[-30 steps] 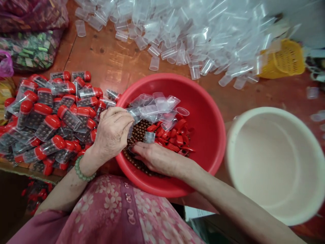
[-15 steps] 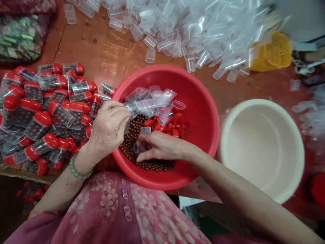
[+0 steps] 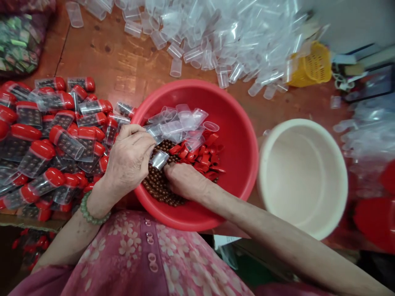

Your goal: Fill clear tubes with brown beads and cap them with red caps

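Note:
A red basin holds brown beads, red plastic caps and loose clear plastic tubes. My left hand is over its left rim, fingers closed on a clear plastic tube that tilts above the beads. My right hand reaches down into the beads beside that tube. Its fingers are turned under and hidden, so what they hold does not show.
Bead-filled tubes with red caps are heaped on the wooden table at left. More clear tubes pile up at the back, near a yellow basket. A white tub stands right of the basin.
My right hand has turned over and pushed its fingers down into the beads; the tube it was at no longer shows there. My left hand stays at the rim. The view has shifted slightly right.

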Demonstrator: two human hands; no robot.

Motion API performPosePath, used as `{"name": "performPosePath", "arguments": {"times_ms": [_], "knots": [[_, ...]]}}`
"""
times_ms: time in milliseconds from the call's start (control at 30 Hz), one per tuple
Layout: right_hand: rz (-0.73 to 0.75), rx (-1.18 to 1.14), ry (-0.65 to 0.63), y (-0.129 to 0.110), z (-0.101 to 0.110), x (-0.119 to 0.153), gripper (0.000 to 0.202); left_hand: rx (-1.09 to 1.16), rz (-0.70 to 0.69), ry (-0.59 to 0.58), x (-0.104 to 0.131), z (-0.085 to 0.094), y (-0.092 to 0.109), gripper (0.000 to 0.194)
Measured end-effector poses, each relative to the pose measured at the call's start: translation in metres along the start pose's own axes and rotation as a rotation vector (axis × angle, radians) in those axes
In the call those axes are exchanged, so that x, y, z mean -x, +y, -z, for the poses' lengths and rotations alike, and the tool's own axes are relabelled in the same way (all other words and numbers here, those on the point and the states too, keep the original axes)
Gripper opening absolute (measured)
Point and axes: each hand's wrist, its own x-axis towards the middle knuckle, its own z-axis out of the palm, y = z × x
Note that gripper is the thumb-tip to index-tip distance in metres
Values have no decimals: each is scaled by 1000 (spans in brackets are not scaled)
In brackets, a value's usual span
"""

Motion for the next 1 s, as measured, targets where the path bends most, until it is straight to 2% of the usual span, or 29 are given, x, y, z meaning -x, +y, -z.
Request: {"name": "performPosePath", "arguments": {"times_ms": [167,367,500,600,700,767,833,900,1000], "knots": [[95,-91,147,-6,0,-11,28,-7,4,-15,0,1,0,17],[279,-562,379,6,-3,-16,16,-35,3,-19,-2,3,0,18],[436,-894,535,16,-3,-6,34,-131,42,-78,0,9,8,20],[561,-988,638,23,1,5,39,-175,54,-144,2,20,22,22],[601,-1003,698,28,7,19,37,37,64,-325,4,31,36,37],[616,-1003,723,29,11,28,33,216,122,-476,3,33,44,50],[647,-992,754,30,14,36,28,364,212,-571,1,30,48,58],[664,-984,801,30,15,42,23,484,311,-589,-1,24,49,58],[619,-1059,824,30,11,48,27,590,425,-576,-4,15,50,46]]}}
